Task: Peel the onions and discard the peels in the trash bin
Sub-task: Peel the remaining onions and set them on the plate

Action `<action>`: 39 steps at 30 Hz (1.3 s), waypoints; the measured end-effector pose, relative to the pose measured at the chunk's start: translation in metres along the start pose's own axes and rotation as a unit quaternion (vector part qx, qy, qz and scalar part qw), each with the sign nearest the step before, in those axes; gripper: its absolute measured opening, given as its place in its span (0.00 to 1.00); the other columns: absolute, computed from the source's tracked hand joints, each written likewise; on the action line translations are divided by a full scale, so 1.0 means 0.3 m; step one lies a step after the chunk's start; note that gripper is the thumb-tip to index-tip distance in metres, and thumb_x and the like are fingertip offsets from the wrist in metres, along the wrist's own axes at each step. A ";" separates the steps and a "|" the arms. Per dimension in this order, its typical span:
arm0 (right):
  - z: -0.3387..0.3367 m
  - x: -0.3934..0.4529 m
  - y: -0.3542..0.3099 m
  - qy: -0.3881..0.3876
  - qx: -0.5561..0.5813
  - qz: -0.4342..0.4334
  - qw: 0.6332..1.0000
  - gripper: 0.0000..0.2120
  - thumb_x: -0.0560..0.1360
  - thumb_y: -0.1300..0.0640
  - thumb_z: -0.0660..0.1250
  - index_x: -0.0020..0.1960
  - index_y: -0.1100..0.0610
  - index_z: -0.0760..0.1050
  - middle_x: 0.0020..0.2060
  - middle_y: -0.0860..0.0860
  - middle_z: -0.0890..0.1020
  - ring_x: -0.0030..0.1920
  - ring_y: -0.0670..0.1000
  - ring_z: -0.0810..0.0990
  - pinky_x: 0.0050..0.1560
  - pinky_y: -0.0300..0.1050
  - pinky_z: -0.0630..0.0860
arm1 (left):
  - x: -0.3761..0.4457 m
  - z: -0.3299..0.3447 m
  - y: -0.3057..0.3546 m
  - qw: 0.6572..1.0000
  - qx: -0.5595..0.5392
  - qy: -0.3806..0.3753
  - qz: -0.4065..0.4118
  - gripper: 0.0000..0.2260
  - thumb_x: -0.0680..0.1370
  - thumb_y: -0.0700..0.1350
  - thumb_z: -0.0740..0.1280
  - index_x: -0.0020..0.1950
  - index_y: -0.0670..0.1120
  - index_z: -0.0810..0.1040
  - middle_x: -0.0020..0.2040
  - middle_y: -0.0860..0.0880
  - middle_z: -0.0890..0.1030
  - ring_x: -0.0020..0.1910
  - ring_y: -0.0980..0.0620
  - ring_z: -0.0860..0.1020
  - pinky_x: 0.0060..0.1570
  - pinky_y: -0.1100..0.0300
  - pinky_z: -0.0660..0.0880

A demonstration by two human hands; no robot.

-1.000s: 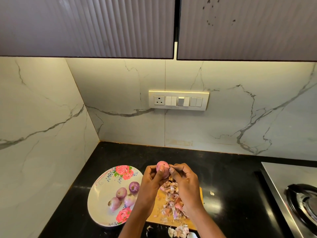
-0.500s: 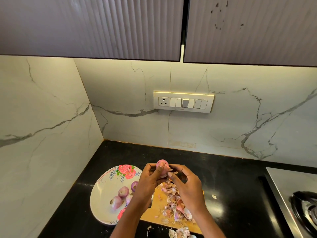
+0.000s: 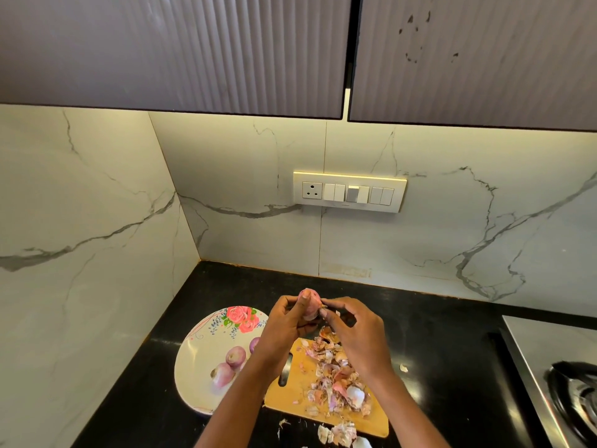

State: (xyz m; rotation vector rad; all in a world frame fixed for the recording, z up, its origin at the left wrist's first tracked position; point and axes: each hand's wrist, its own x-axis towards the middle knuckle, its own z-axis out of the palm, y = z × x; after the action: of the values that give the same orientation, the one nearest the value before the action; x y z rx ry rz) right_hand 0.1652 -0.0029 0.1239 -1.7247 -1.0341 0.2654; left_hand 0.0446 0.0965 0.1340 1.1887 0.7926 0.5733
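Note:
My left hand (image 3: 286,321) grips a small pink onion (image 3: 310,302) above the black counter, thumb pressed on its side. My right hand (image 3: 358,334) pinches a strip of peel (image 3: 324,306) at the onion's right side. Below the hands lies a wooden cutting board (image 3: 290,396) heaped with onion peels (image 3: 336,379). To the left, a white floral plate (image 3: 200,357) holds peeled onions (image 3: 235,355), partly hidden by my left forearm. No trash bin is in view.
Loose peels (image 3: 339,433) lie on the counter (image 3: 452,350) in front of the board, and one scrap (image 3: 403,368) to its right. A steel gas stove (image 3: 565,376) stands at the right edge. Marble walls close the corner behind and left; cabinets hang overhead.
The hands stay together around the onion; my right fingers have shifted from the onion's top to pinching peel at its right side. The camera has tilted slightly.

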 end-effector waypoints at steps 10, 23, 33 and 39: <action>0.009 0.091 -0.003 0.001 0.002 -0.013 1.000 0.10 0.77 0.52 0.73 0.58 0.49 0.84 0.51 0.40 0.85 0.54 0.38 0.81 0.53 0.27 0.75 | 0.056 0.025 0.052 0.999 -0.027 0.012 -0.011 0.25 0.76 0.59 0.67 0.64 0.41 0.75 0.59 0.40 0.82 0.58 0.45 0.83 0.53 0.57 0.82; -0.050 0.264 -0.140 0.059 0.020 -0.066 0.996 0.09 0.75 0.49 0.73 0.54 0.50 0.84 0.47 0.40 0.83 0.46 0.37 0.80 0.46 0.26 0.75 | 0.089 0.032 0.291 0.996 -0.012 -0.056 0.074 0.25 0.77 0.56 0.65 0.69 0.44 0.75 0.62 0.43 0.82 0.58 0.47 0.83 0.60 0.56 0.80; -0.094 0.355 -0.284 0.135 0.057 -0.151 0.978 0.07 0.75 0.49 0.71 0.49 0.51 0.81 0.46 0.45 0.84 0.45 0.41 0.81 0.46 0.27 0.76 | 0.072 0.099 0.441 0.987 -0.033 -0.049 0.146 0.20 0.78 0.58 0.62 0.65 0.49 0.76 0.59 0.44 0.82 0.55 0.46 0.83 0.54 0.59 0.81; -0.119 0.350 -0.302 0.164 0.038 -0.174 0.970 0.08 0.75 0.48 0.69 0.50 0.51 0.78 0.47 0.46 0.83 0.45 0.43 0.81 0.45 0.24 0.74 | 0.059 0.133 0.492 0.991 -0.086 -0.048 0.094 0.19 0.80 0.57 0.64 0.66 0.47 0.74 0.62 0.41 0.77 0.55 0.45 0.80 0.51 0.58 0.80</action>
State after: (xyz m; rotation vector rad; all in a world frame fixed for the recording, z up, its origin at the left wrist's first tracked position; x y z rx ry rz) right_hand 0.2044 0.0572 0.2479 -1.4269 -1.0412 -0.1970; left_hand 0.0889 0.1292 0.2778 1.1302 0.5411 0.7197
